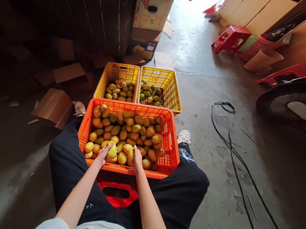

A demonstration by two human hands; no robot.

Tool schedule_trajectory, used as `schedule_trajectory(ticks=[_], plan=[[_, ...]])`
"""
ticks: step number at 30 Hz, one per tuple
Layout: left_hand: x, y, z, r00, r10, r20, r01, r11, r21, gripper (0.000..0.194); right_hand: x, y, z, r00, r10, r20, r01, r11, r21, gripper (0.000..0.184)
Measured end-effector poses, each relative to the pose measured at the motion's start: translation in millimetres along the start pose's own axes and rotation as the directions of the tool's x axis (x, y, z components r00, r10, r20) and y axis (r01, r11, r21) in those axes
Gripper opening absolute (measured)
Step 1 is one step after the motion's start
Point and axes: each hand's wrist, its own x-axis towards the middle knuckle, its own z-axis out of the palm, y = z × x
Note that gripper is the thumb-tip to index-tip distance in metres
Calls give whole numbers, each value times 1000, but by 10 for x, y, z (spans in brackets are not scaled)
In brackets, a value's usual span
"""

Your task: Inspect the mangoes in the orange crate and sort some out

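An orange-red crate (175,150) full of yellow, green and brownish mangoes (134,129) stands between my knees. Over its near side, my left hand (103,156) is closed on a yellow-green mango (111,151). To the right, my right hand (137,160) grips another greenish mango (131,154), partly covered by the fingers. Both hands are just inside the crate's near rim. Behind it stand two yellow crates side by side: the left yellow crate (102,78) holds several mangoes, and the right yellow crate (176,91) has fewer, mostly green.
A red stool (115,202) shows between my legs. Cardboard boxes (53,107) lie at the left, with stacked cartons (154,8) behind the crates. A black cable (240,157) crosses the floor at right, near a vehicle wheel (294,104). Another red stool (233,38) stands farther back.
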Motion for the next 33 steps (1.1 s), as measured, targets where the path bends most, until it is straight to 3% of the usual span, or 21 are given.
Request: schedule_trajectory(ticks=[6,10,16,19,26,33], plan=[[29,-57,-44,999,48,8,-48,999,-11,46,-36,21,5,999,-51,5,51,998,-25,45],[39,-51,-48,999,37,-36,-38,999,-21,36,-38,22,5,999,-36,-23,36,999,-28,48],[36,-37,-13,997,17,-72,-19,999,-26,31,-14,-3,-27,998,24,-62,-27,999,-47,29],[37,-31,-8,1000,3,-31,-4,1000,-30,29,-14,-12,-35,999,35,-26,-37,998,-53,24],[51,23,-20,997,-71,20,73,990,-120,50,-29,-30,-5,999,48,-1,-48,994,-97,19],[29,68,-40,987,-156,41,160,976,-150,54,-63,-44,-6,999,51,11,-50,995,-88,19]])
